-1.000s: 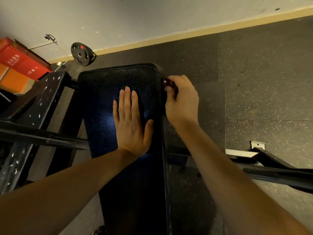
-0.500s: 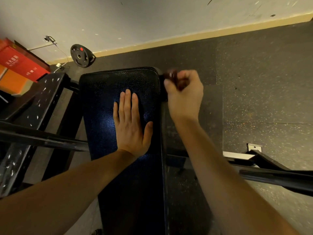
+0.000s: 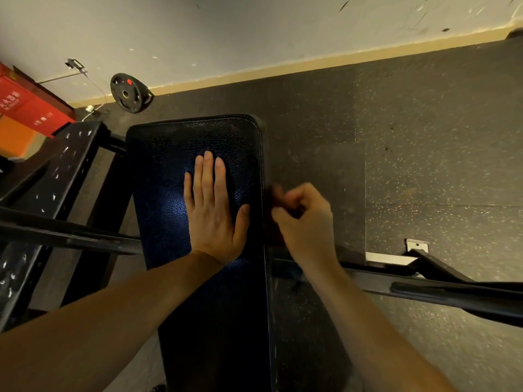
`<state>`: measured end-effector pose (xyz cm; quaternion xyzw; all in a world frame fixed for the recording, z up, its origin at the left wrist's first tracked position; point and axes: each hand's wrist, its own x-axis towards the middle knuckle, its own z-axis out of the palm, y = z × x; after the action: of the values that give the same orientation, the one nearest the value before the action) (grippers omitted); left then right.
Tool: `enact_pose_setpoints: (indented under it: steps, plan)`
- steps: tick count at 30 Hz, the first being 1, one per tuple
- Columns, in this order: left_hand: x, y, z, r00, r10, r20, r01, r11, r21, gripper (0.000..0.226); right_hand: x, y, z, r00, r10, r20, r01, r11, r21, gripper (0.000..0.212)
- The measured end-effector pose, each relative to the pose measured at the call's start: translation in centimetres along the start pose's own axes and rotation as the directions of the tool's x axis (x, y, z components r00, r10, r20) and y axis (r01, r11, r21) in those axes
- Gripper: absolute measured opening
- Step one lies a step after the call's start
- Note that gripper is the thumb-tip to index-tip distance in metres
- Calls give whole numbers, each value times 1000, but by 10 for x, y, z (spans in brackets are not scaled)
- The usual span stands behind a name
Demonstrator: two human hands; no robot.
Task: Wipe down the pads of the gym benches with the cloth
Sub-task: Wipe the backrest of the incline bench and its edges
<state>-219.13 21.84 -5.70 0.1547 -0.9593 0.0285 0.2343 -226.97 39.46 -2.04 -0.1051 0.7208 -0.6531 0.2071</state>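
The floor [image 3: 424, 131] fills most of the view: dark rubber matting with a fine pale speckle, laid in square tiles with visible seams. Behind it rises a matt off-white wall [image 3: 254, 29], scuffed with small dark marks and edged at the bottom by a tan skirting strip [image 3: 311, 62].

The bench pad [image 3: 169, 154] runs from the near edge away towards the wall. It is a long black rectangle with rounded far corners, a piped seam and a pebbled, leather-like skin that shines blue beside the left hand. To its left stands a black steel frame [image 3: 65, 154] flecked with white chips. A dark bar [image 3: 452, 295] crosses the floor on the right. A red box [image 3: 25, 106] with white lettering sits at the far left, and a round black weight plate [image 3: 128, 93] with a red dot leans against the wall.

The left hand [image 3: 215, 213] lies palm-down in the middle of the pad, its fingers [image 3: 208, 176] straight and together, the thumb spread towards the pad's right edge; it holds nothing.

The right hand [image 3: 307, 222] is just beside that right edge, motion-blurred, its fingers [image 3: 294, 198] curled tightly around the cloth [image 3: 276, 193]. The cloth is a small dark reddish-brown wad, showing only at the fingertips and against the pad's side, its texture too blurred to tell.
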Motion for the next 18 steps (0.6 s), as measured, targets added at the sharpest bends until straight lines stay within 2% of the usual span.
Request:
enact_pose_setpoints:
  steps: [2,6,8,10,12,14,16,18]
  plan:
    - [0,1,0,1000,6,-5,-6,1000,-4,80,6,4,-7,997,68,32,-66,996,-60,18]
    - [1,1,-1,1000,-1,-1,1,1000,-8,80,79,-53,4,974,-141,-178,165,978,128,22]
    - [3,1,-1,1000,3,-1,-3,1000,-8,80,94,-63,11,963,-187,-194,232,942,243,19]
    - [3,1,-1,1000,8,1,-8,1000,-8,80,73,-41,13,982,-127,-139,158,959,237,18]
    - [0,0,0,1000,21,-5,-21,1000,-12,80,29,0,6,1000,21,-13,-19,992,122,20]
    - [0,0,0,1000,27,-9,-27,999,-18,79,-12,25,-7,979,151,135,-146,988,-44,21]
    - [1,-1,0,1000,27,-15,-27,999,-17,79,-6,23,-10,984,127,122,-124,992,-27,19]
    - [2,-1,0,1000,18,-16,-18,1000,-7,79,28,-5,-4,1000,-22,-21,24,996,86,20]
